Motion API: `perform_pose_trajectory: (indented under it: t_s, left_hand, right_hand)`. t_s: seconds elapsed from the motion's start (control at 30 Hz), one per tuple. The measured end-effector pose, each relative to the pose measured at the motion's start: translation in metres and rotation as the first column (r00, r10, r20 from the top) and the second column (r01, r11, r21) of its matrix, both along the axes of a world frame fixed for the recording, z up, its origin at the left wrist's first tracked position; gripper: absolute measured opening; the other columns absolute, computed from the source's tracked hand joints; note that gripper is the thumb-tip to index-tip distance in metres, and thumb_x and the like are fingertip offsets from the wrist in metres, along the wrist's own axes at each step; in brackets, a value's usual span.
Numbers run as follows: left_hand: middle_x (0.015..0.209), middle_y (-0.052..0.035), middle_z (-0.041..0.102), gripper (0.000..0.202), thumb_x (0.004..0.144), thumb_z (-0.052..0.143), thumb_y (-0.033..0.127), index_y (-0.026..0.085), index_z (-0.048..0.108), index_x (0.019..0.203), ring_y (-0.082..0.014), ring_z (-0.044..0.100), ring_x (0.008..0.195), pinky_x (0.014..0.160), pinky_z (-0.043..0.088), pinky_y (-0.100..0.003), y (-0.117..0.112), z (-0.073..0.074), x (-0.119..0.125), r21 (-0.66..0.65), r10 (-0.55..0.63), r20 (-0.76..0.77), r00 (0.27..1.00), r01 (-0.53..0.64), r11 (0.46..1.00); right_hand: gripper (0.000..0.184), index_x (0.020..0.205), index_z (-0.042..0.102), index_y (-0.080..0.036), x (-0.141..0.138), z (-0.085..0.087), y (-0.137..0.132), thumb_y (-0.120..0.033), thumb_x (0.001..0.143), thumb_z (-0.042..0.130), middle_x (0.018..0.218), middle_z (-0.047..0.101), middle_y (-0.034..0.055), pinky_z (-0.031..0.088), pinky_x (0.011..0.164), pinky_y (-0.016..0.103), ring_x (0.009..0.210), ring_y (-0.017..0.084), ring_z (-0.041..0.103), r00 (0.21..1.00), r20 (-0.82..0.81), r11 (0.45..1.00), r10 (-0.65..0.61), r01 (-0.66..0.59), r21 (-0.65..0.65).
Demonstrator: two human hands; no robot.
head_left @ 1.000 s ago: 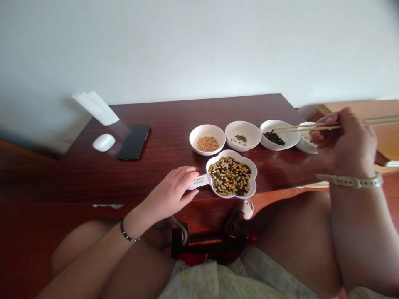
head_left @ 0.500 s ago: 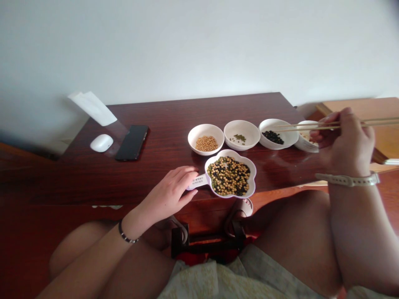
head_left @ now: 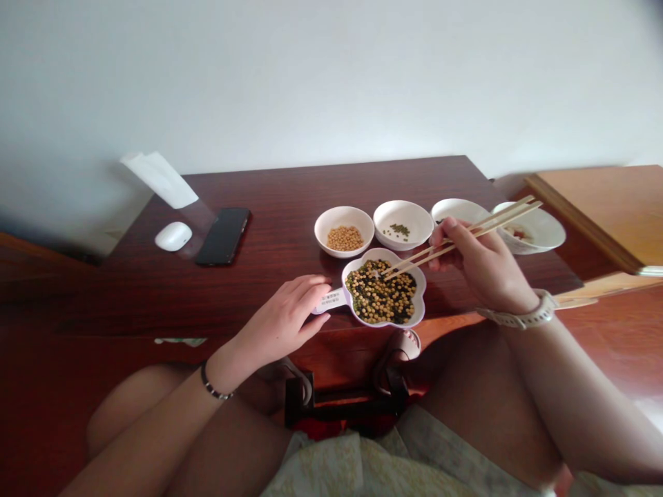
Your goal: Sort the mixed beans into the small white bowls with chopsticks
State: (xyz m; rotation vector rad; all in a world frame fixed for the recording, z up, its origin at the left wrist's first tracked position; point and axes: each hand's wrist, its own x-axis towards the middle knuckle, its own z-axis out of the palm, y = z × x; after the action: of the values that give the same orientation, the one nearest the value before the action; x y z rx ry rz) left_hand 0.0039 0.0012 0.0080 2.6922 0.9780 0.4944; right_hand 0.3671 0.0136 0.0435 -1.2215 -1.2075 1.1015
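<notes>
The left hand [head_left: 290, 310] holds the short handle of a flower-shaped dish [head_left: 420, 301] at the near edge of the dark reddish counter [head_left: 280, 197], its thumb on the near side and its fingers along the far side. A printed label shows on the handle. The dish holds mixed beans [head_left: 380, 297] in tan, black and green. The right hand [head_left: 489, 266] is closed around a pair of wooden chopsticks [head_left: 510, 212], which slant down to the left with their tips close together among the beans, near the far side of the dish; whether they pinch one is too small to tell. Beyond the dish, four white bowls stand in a row: the leftmost bowl [head_left: 335, 218] contains tan beans, the second bowl [head_left: 396, 209] a few green ones, the third bowl [head_left: 458, 209] is partly covered by the right hand, and the rightmost bowl [head_left: 548, 231] has something reddish and pale at its bottom. Well to the left lie a black phone [head_left: 224, 236] and a rounded white case [head_left: 173, 237].
</notes>
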Motion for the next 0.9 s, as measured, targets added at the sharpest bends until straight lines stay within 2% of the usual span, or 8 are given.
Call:
perform_pose_trajectory:
  t_s: [0.1,0.4,0.73,0.9]
  left_hand:
    - [0.151,-0.0164,0.066,0.038,0.110,0.063,0.023,0.021,0.056,0.147,-0.0359,0.063,0.145,0.123,0.055,-0.059,-0.0005,-0.0001,-0.0003,0.010,-0.002,0.002,1.000,0.002,1.000]
    - [0.151,-0.0161,0.067,0.039,0.110,0.064,0.022,0.022,0.057,0.148,-0.0357,0.064,0.144,0.121,0.056,-0.060,-0.0009,0.0001,-0.0004,0.012,-0.002,0.025,1.000,0.001,1.000]
    - [0.152,-0.0182,0.065,0.038,0.111,0.064,0.024,0.017,0.056,0.147,-0.0362,0.062,0.145,0.123,0.054,-0.059,0.0000,-0.0011,-0.0013,0.013,-0.012,-0.008,1.000,0.013,1.000]
    - [0.153,-0.0167,0.065,0.039,0.111,0.063,0.024,0.021,0.054,0.149,-0.0357,0.061,0.146,0.123,0.054,-0.060,0.0005,-0.0018,-0.0021,0.006,-0.017,-0.005,1.000,0.017,1.000]
  right_hand:
    - [0.048,0.085,0.072,-0.022,-0.0068,-0.0016,-0.0012,-0.067,0.101,0.073,0.072,0.068,0.0025,0.057,0.056,0.023,0.063,0.015,0.066,0.999,0.047,1.000,0.002,-0.002,-0.009]
    - [0.051,0.082,0.072,-0.022,-0.0088,-0.0024,-0.0014,-0.071,0.095,0.078,0.070,0.068,0.0021,0.060,0.059,0.023,0.063,0.015,0.066,0.999,0.046,1.000,-0.023,0.023,-0.011]
    - [0.051,0.082,0.072,-0.022,-0.0108,-0.0047,-0.0016,-0.070,0.096,0.077,0.070,0.067,0.0018,0.057,0.056,0.023,0.061,0.014,0.065,0.999,0.030,0.999,-0.037,0.037,0.007]
    - [0.051,0.080,0.071,-0.022,-0.0117,-0.0048,-0.0017,-0.071,0.094,0.079,0.072,0.067,0.0020,0.057,0.056,0.023,0.062,0.014,0.065,0.999,0.018,1.000,-0.026,0.026,0.002]
